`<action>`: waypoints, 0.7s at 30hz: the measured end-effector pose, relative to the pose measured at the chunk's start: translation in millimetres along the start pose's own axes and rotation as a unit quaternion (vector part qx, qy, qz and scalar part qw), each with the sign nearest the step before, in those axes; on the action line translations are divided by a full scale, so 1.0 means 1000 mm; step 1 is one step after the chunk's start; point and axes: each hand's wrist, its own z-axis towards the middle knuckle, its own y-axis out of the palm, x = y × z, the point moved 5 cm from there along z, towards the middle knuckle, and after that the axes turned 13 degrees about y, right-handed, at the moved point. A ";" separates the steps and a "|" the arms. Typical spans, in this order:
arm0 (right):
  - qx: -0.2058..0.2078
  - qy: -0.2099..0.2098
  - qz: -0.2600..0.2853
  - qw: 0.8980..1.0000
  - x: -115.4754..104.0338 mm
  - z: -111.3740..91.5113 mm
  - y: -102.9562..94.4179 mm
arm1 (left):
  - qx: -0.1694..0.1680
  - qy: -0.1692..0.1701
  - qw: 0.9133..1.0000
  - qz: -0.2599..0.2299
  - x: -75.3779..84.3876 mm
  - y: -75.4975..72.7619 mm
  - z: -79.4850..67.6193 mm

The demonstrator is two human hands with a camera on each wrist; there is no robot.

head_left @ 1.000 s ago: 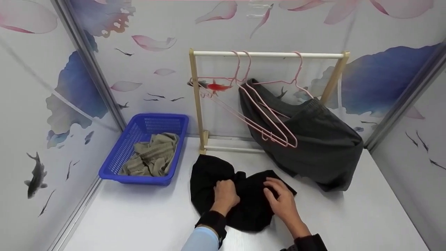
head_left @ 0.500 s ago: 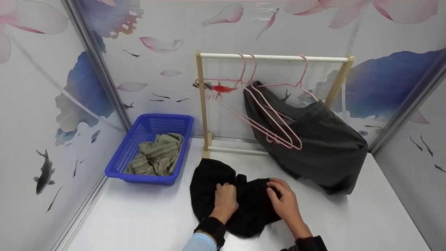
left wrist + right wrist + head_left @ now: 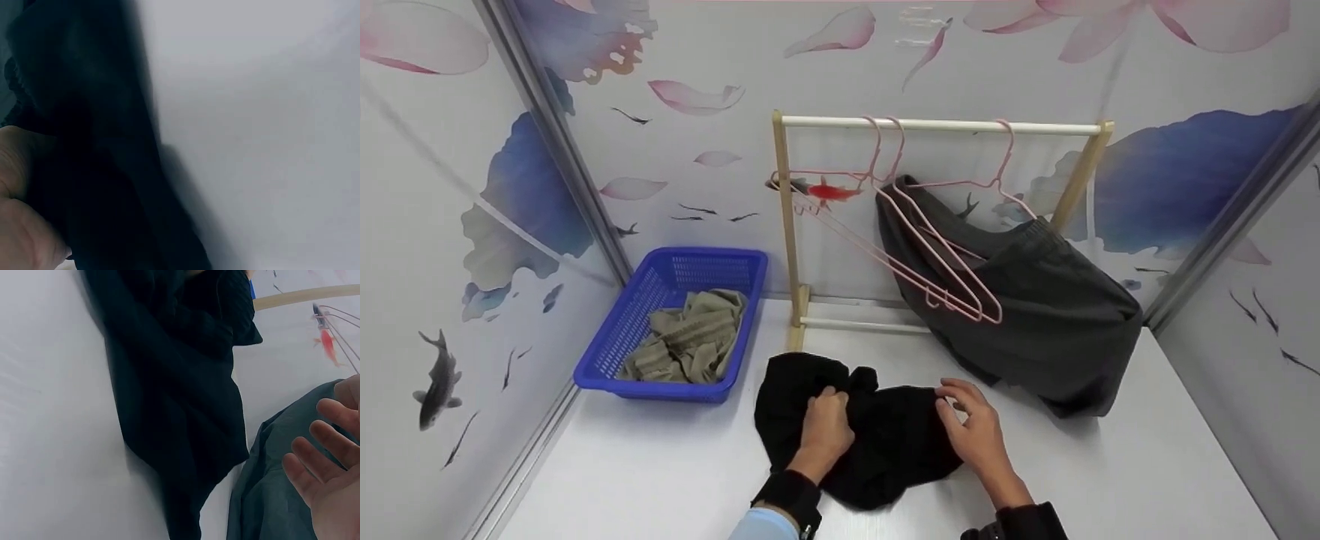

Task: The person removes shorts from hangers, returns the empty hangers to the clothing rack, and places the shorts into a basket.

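Observation:
A crumpled black garment (image 3: 900,442) lies bunched on the white table in front of the rack. My left hand (image 3: 826,427) grips its middle with curled fingers; in the left wrist view the hand (image 3: 22,208) sits at the edge of the dark cloth, its fingertips mostly hidden. At the garment's right edge is my right hand (image 3: 976,427), its fingers loosely bent and apart. The right wrist view shows those fingers (image 3: 320,461) spread, with no cloth between them, beside the black garment (image 3: 174,382).
A small rack (image 3: 937,126) with a white rail stands behind, bearing pink hangers (image 3: 941,247). A dark grey garment (image 3: 1035,315) hangs from it at the right, its lower part reaching the table. At the left, a blue basket (image 3: 660,388) holds beige cloth (image 3: 690,337).
The black garment has shifted left and toward me with my left hand. Its right corner has drawn back from beyond my right hand, which has stayed nearly in place.

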 end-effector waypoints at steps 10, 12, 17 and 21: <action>-0.011 -0.002 -0.008 1.000 0.003 0.003 0.008 | 0.044 -0.035 0.989 -0.136 -0.016 -0.023 -0.005; -0.015 -0.008 -0.010 1.000 0.002 0.003 0.010 | 0.056 -0.033 0.987 -0.149 -0.017 -0.029 -0.003; -0.029 -0.016 -0.009 0.999 0.000 0.001 0.015 | 0.084 -0.021 0.982 -0.168 -0.019 -0.046 0.004; -0.033 -0.018 -0.014 0.999 -0.002 -0.001 0.018 | 0.092 -0.019 0.981 -0.171 -0.020 -0.062 0.011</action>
